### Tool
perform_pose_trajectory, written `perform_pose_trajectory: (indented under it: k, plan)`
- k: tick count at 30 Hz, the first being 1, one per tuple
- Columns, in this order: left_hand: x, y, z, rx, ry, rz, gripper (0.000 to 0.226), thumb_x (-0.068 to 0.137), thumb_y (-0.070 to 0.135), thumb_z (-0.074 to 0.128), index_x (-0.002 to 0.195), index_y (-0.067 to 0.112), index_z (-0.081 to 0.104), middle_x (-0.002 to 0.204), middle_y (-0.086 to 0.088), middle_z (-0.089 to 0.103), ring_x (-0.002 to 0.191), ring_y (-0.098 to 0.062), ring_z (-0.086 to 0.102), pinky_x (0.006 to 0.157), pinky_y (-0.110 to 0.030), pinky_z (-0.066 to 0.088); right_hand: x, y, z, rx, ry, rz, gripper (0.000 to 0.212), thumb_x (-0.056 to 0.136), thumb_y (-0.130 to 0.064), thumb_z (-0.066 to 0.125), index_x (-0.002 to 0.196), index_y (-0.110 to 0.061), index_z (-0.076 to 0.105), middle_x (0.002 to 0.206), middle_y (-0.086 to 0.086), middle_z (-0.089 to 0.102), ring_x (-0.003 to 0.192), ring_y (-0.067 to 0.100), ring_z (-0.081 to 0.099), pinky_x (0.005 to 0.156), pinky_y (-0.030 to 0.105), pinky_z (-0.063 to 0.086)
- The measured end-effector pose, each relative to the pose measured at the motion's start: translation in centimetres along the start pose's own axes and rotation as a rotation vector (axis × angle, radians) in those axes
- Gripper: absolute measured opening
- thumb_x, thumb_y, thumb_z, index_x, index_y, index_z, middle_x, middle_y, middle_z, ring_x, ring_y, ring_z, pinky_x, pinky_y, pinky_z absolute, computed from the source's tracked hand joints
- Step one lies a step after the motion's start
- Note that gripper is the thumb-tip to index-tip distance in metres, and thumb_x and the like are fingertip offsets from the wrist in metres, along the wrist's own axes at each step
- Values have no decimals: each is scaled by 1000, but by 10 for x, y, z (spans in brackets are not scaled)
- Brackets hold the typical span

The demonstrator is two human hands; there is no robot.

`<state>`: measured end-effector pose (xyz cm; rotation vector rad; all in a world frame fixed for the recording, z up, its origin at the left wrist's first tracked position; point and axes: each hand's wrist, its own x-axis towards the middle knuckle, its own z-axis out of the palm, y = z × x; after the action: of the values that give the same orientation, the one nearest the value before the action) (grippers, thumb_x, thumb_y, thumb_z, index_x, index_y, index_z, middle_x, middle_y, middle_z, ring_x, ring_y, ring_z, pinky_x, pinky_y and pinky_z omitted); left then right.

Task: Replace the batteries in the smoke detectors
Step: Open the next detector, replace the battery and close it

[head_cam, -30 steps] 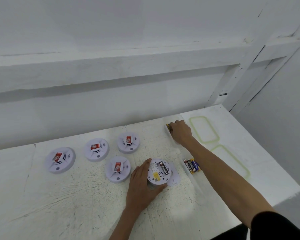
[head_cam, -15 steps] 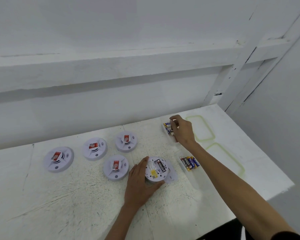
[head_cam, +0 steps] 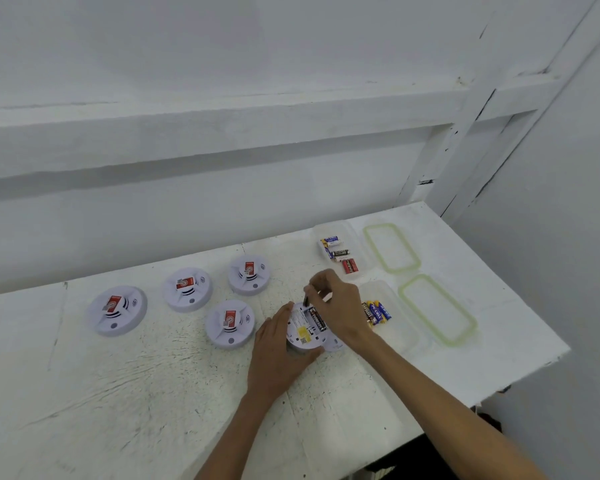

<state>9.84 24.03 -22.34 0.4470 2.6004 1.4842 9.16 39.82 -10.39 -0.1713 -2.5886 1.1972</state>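
- The right hand [head_cam: 338, 303] pinches a dark battery [head_cam: 306, 301] between thumb and fingertips. The battery stands nearly upright, its lower end just above the far edge of the opened detector [head_cam: 305, 336].
- The left hand [head_cam: 276, 355] lies palm down against the opened detector's left side. Its fingers and thumb curl round the rim, gripping the unit where it sits on the white table [head_cam: 146, 393].
- The opened detector lies back-side up near the middle of the table with its battery bay uncovered. A seated battery [head_cam: 317, 318], black, lies in the right part of the bay, and the pinched one hangs over the part to its left.
- A flat white piece [head_cam: 336, 345] shows at the opened detector's right edge; what it is cannot be told.
- Just right of the opened detector is a clear near tub [head_cam: 407, 329] holding a row of blue-and-yellow batteries [head_cam: 376, 312].
- Beyond the opened detector and to its right is a clear far tub [head_cam: 357, 242] with mixed batteries [head_cam: 338, 252], some red, some black, some blue.
- Further right of the opened detector lie two lids with green seals, the far lid [head_cam: 392, 247] and the near lid [head_cam: 437, 310], each beside its tub.
- Left of the opened detector sit four closed detectors, face up with red labels. One detector [head_cam: 230, 323] is just beside the left hand, and three lie in a row beyond it [head_cam: 249, 274] [head_cam: 187, 289] [head_cam: 116, 310].
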Motion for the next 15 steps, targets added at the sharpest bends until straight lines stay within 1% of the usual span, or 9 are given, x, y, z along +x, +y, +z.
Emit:
perform_pose_trajectory:
  k: [1, 2, 3, 5, 6, 8, 11, 13, 15]
  plan:
    - [3, -11, 7, -20, -31, -37, 84, 74, 94, 46, 148, 62, 24, 148, -10, 47, 138, -30, 45, 116, -56, 33, -6, 2, 2, -38, -9, -3, 12, 94, -35, 65, 97, -26, 58, 81, -14, 69, 73, 2, 66, 69, 25, 56]
    - [5, -22, 14, -37, -23, -62, 84, 74, 96, 40, 148, 61, 27, 145, -18, 49, 136, -40, 46, 116, -59, 31, -12, 4, 3, -79, -15, -10, 13, 93, -36, 64, 97, -26, 57, 83, -12, 69, 75, 4, 65, 70, 28, 56]
    - [4, -21, 13, -40, -32, -67, 92, 73, 98, 36, 151, 49, 33, 143, -18, 50, 134, -43, 47, 115, -58, 29, -17, 5, 4, -124, -20, -19, 13, 93, -36, 63, 97, -25, 57, 85, -11, 69, 77, 7, 65, 71, 32, 55]
    - [-1, -1, 1, 39, -20, -4, 107, 75, 95, 41, 151, 20, 44, 144, -1, 47, 133, -27, 50, 115, -48, 34, -27, 8, 4, -191, -21, -19, 13, 94, -37, 60, 99, -25, 56, 87, -8, 67, 79, 11, 62, 71, 35, 54]
    - [-3, 6, -5, 61, 1, 35, 108, 76, 92, 46, 150, 14, 45, 147, 4, 46, 134, -19, 49, 116, -47, 36, -31, 10, 3, -200, -15, -12, 13, 94, -37, 59, 99, -26, 55, 87, -8, 66, 79, 11, 61, 70, 35, 53]
    - [-7, 25, -18, 66, 27, 67, 105, 78, 87, 54, 151, 13, 45, 151, 4, 49, 137, -14, 49, 117, -47, 38, -39, 11, 1, -180, -2, -1, 14, 94, -40, 60, 99, -27, 55, 86, -9, 65, 78, 8, 60, 67, 32, 52]
    - [-9, 31, -23, 73, 42, 94, 102, 79, 84, 58, 150, 11, 47, 150, 0, 53, 137, -15, 51, 114, -51, 41, -53, 12, -2, -151, 4, -21, 15, 94, -42, 62, 98, -28, 56, 88, -12, 64, 80, 6, 57, 65, 24, 48]
    - [-12, 34, -24, 67, 62, 114, 102, 79, 83, 59, 150, 10, 46, 151, 0, 52, 137, -15, 51, 114, -50, 41, -61, 13, -4, -150, -9, -27, 16, 92, -42, 63, 97, -27, 57, 92, -12, 63, 84, 7, 56, 68, 22, 47]
    - [-13, 35, -25, 78, 73, 127, 102, 80, 82, 57, 151, 10, 44, 152, 0, 51, 138, -15, 50, 114, -51, 41, -66, 18, -5, -147, -26, -40, 17, 90, -39, 66, 95, -24, 59, 98, -9, 62, 91, 8, 56, 74, 21, 47]
